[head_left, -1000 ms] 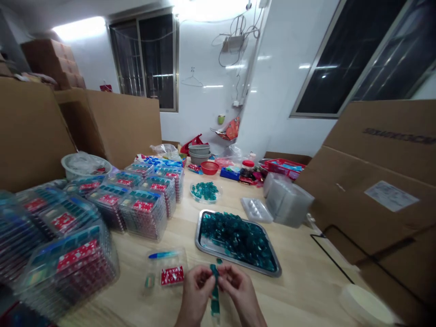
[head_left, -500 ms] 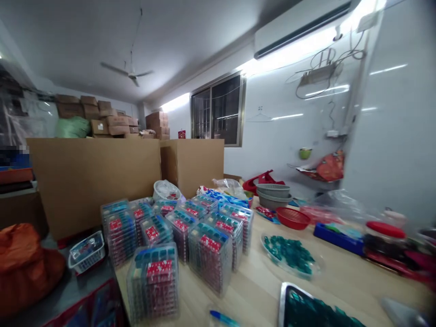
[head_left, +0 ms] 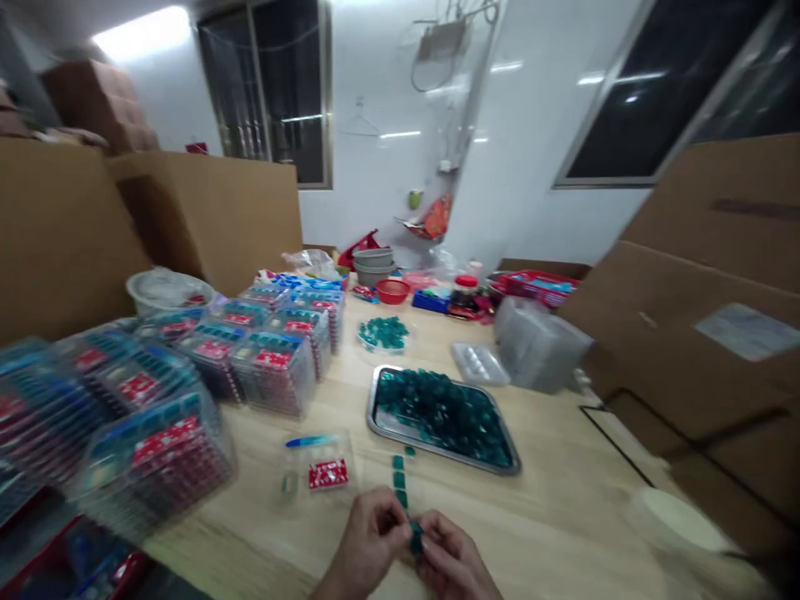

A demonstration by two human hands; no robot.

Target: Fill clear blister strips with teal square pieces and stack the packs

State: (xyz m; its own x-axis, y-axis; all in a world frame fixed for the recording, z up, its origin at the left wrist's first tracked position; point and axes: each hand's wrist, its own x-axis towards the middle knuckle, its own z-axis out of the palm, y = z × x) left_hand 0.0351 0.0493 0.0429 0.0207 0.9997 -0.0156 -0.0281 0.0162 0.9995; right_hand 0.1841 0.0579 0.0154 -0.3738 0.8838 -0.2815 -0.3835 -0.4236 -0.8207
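A row of small teal squares point(head_left: 398, 479) is laid out on the tabletop point(head_left: 562, 500), just below the metal tray point(head_left: 441, 454) and toward the near edge. At the row's near end, a teal piece point(head_left: 416, 539) is pinched between the left hand point(head_left: 372, 537) and the right hand point(head_left: 453, 562). Both hands are closed on it, and neither is released.

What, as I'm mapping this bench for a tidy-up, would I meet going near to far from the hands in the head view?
left hand and right hand → row of small teal pieces → steel tray → clear dish → red bowl → stacked grey basins
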